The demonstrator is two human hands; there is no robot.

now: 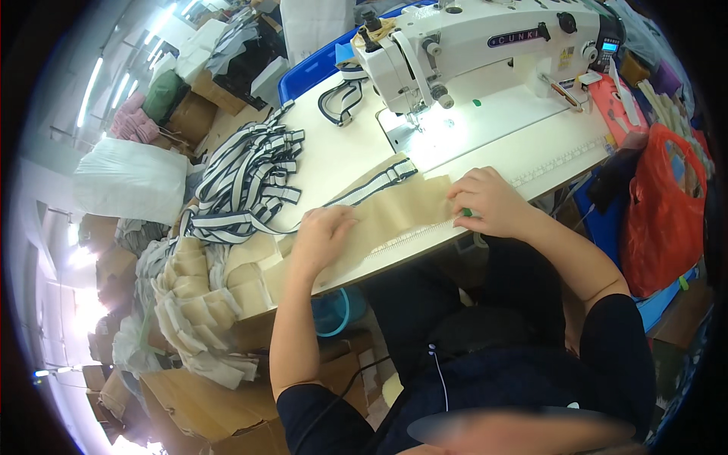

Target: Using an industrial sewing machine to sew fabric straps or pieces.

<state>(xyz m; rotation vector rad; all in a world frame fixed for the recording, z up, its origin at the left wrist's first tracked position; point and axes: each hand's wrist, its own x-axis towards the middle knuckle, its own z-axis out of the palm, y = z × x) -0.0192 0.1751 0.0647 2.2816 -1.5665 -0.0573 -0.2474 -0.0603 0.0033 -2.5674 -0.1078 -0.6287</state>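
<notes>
My left hand (324, 231) has its fingers curled onto the near edge of a long beige fabric strip (398, 205). A navy-and-white striped strap (383, 175) lies along the strip’s far side. My right hand (485, 199) is at the strip’s right end, fingers bent round a small green object (467, 213), too small to identify. A printed ruler scale (550, 163) runs along the table (326, 114) edge. Beyond the fabric stands a white sewing machine (489, 45), its needle area lit. A heap of striped straps (243, 167) lies left of my hands.
Beige and grey pieces (193, 296) hang over the table’s left end. A red plastic bag (656, 243) hangs at the right. Below are a blue bin (326, 326) and cardboard boxes (208, 409). A blue tray (299, 80) is at the back; piled sacks (129, 178) fill the left.
</notes>
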